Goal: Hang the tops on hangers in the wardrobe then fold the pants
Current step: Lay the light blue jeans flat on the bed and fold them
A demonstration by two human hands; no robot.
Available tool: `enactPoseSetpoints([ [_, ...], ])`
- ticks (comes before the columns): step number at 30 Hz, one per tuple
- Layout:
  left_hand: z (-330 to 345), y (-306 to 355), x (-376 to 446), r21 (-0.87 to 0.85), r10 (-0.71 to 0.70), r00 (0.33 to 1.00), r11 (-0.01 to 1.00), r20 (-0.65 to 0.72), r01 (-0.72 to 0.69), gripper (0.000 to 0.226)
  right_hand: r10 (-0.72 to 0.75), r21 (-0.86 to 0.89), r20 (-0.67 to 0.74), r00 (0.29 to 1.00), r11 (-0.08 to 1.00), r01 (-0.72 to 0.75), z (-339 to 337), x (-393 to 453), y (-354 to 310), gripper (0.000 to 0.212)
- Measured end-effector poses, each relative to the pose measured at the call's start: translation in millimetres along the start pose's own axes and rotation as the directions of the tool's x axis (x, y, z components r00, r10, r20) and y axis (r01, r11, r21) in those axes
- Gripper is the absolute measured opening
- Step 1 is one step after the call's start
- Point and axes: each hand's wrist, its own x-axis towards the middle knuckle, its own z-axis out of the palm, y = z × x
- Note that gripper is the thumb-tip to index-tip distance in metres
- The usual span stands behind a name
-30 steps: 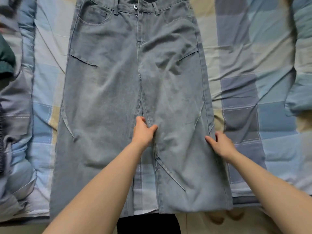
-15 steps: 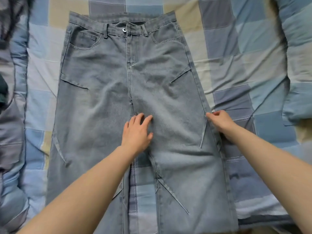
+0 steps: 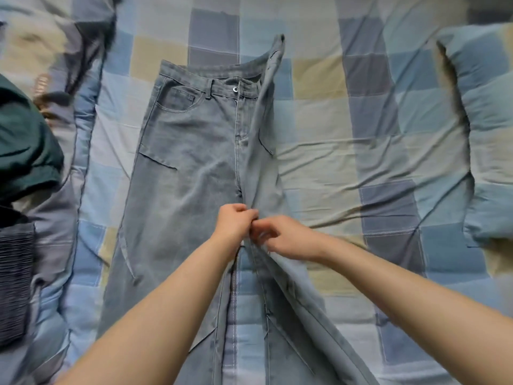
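Observation:
Light blue jeans (image 3: 191, 173) lie face up on the checked bedspread (image 3: 333, 129), waistband at the far end. The right leg and hip are lifted and stand on edge along the middle seam, partway over toward the left leg. My left hand (image 3: 236, 223) grips the denim at the crotch with curled fingers. My right hand (image 3: 283, 237) sits right beside it and pinches the raised outer edge of the right leg. The two hands touch. The left leg lies flat.
A dark green garment (image 3: 25, 151) lies at the left edge, with a dark ribbed fabric (image 3: 14, 282) below it. A checked pillow (image 3: 485, 129) lies at the right. A rumpled quilt runs along the left side.
My right hand took hold of the outer edge of the right leg and carried it left to the middle seam. My left hand went from lying flat to gripping the crotch.

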Motion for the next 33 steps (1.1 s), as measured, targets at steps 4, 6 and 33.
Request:
enactPoseSetpoints([
  [4, -21.1, -21.2, 6.2, 0.090, 0.031, 1.000, 0.995, 0.001, -0.031, 0.010, 0.128, -0.022, -0.432, 0.893, 0.988, -0.153, -42.7, 51.3, -22.9, 0.039],
  [6, -23.3, -29.1, 7.4, 0.081, 0.076, 0.997, 0.994, 0.025, -0.078, 0.012, 0.103, -0.165, -0.459, 0.883, 0.966, -0.198, -59.0, 84.6, -34.6, 0.045],
  [33, -306.1, -74.3, 70.3, 0.197, -0.041, 0.998, 0.979, -0.038, 0.048, 0.017, 0.145, -0.543, -0.172, 0.974, 0.811, -0.216, 27.8, 325.6, -212.2, 0.051],
])
